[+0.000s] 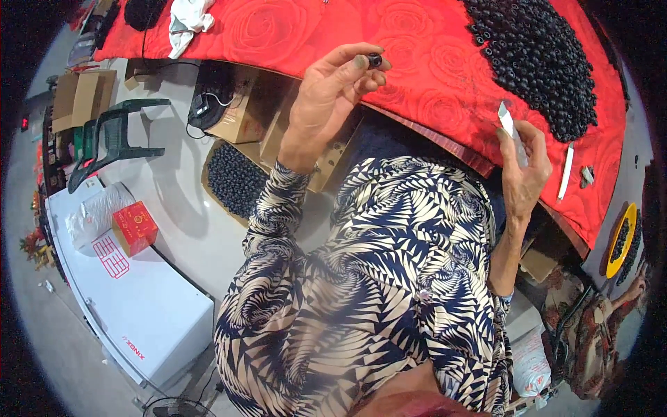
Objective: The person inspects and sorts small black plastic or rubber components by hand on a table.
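Observation:
Between the thumb and fingers of my left hand (333, 87) is a small black ring-shaped part (374, 60), raised over the near edge of the red table. My right hand (524, 163) grips a small knife with a pale handle; its blade (506, 119) points up and away from me. The two hands are well apart. Beyond the right hand, a large heap of the same small black parts (538, 66) is spread on the rose-patterned red cloth (271, 28).
A white strip (566, 172) lies right of my right hand. A white cloth (187, 21) is at the far left. Below the table stands a carton of black parts (235, 182). A green chair (118, 135) and a white chest (153, 306) with a red box (135, 228) are left.

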`<state>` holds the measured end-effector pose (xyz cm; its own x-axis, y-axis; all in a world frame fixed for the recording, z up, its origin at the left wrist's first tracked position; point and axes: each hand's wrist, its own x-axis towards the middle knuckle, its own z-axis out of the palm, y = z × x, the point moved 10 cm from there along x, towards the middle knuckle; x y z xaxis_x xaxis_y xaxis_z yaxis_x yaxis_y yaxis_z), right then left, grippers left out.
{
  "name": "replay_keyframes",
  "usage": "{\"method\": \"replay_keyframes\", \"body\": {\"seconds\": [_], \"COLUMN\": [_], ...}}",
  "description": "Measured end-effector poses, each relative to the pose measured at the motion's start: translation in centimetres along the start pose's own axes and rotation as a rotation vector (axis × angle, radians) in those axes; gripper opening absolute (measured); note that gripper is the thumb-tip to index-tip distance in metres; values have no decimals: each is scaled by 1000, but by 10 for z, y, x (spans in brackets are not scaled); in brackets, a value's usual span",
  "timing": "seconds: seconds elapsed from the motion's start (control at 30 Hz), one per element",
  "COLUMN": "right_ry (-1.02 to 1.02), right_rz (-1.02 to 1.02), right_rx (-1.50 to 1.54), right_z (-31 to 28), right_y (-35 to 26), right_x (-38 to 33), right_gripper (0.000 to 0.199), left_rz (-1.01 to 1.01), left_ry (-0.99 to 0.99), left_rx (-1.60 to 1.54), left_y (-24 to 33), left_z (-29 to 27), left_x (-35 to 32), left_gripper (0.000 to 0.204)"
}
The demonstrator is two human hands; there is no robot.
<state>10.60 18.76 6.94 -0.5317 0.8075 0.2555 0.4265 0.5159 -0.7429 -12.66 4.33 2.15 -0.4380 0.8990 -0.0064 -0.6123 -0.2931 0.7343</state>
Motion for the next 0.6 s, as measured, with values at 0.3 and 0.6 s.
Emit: {"method": "replay_keyframes", "body": {"seconds": [0.3, 0.6], "right_ry": [5, -52], "right_rz": [-125, -253], "right_rx": [-102, -142], "right_z": [2, 14], "right_y": [-6, -18], "right_x": [4, 10], "right_gripper": [19, 18], "left_rz": [-19, 60], "left_ry": [-5, 43], "left_rx": [-88, 34], "left_y": [-7, 7], "left_z": [6, 8], "left_x": [-8, -12], "left_gripper": [28, 26]}}
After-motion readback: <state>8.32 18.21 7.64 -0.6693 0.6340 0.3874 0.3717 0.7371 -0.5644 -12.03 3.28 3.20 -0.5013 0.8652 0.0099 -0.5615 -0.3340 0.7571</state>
